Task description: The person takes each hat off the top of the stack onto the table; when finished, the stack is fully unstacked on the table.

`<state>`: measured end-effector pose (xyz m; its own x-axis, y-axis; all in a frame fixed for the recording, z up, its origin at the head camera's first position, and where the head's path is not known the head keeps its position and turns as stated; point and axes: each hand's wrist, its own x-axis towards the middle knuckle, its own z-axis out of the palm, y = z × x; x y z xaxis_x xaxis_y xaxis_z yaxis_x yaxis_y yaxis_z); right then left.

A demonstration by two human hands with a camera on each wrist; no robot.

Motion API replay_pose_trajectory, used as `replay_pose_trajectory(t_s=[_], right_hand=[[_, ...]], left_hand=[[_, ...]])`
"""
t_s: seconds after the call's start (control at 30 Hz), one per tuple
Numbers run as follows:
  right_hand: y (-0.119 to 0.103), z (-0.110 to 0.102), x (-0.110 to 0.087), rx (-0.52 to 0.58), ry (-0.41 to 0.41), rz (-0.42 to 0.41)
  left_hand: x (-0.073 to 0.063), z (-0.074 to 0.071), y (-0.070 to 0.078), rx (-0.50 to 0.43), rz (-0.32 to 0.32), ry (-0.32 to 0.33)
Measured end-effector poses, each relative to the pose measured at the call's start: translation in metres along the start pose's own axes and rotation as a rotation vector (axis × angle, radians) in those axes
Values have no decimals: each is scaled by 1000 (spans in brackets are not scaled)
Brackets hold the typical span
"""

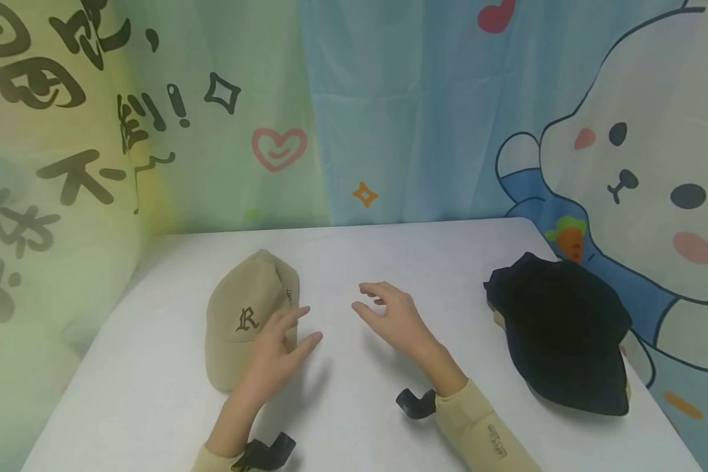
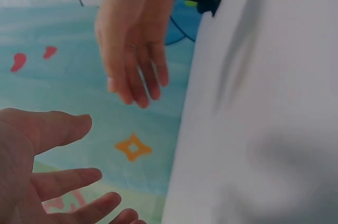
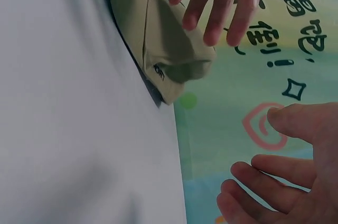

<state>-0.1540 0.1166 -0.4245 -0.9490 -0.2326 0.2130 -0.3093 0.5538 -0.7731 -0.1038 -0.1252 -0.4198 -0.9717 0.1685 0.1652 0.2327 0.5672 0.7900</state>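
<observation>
A beige baseball cap (image 1: 230, 314) with a dark letter R on its front lies on the left of the table, its brim toward the near side. My left hand (image 1: 274, 354) hovers over the cap's right side, fingers spread and holding nothing. Closer to the middle, my right hand (image 1: 395, 318) hangs above the table with loosely bent fingers and nothing in them. On the right lies a black cap (image 1: 560, 328), with bits of beige showing under its edges. The right wrist view shows the beige cap (image 3: 166, 34) beyond the left hand (image 3: 216, 2).
Both caps lie on a white table (image 1: 354, 262). Behind it hangs a printed curtain (image 1: 389, 131) with a cartoon animal, hearts and lettering. Each wrist bears a black camera mount (image 1: 415, 403), and the sleeves (image 1: 478, 426) are beige.
</observation>
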Motion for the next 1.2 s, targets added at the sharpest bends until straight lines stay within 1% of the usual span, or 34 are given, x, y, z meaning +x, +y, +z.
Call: replay_pose_trajectory(t_s=[0.1,0.2,0.27,0.33,0.43,0.5,0.6,0.67,0.73,0.9,1.07,1.2], right_hand=[[8,-14,1,-4,27,10],[21,-43,0,-18,64,38],[30,-66,-2,-40,88,58],[39,-90,-7,-59,113,86],[50,-124,-16,-107,165,106],[54,-143,-23,-129,196,119],[57,-165,-32,-168,222,143],[59,-176,-37,-192,231,166],[63,-186,-42,-219,240,185],[70,-203,-56,-259,245,226],[76,-217,-70,-290,242,258],[80,-229,-80,-300,255,286]], left_hand=[[7,2,9,-21,38,-13],[18,11,25,-65,83,-53],[25,19,37,-74,101,-85],[31,29,49,-84,122,-135],[41,43,66,-92,158,-211],[47,52,77,-92,192,-252],[52,66,90,-87,227,-285],[55,75,96,-86,234,-298],[56,84,101,-88,226,-313],[58,103,111,-98,215,-341],[58,119,117,-129,208,-364],[59,133,117,-152,185,-392]])
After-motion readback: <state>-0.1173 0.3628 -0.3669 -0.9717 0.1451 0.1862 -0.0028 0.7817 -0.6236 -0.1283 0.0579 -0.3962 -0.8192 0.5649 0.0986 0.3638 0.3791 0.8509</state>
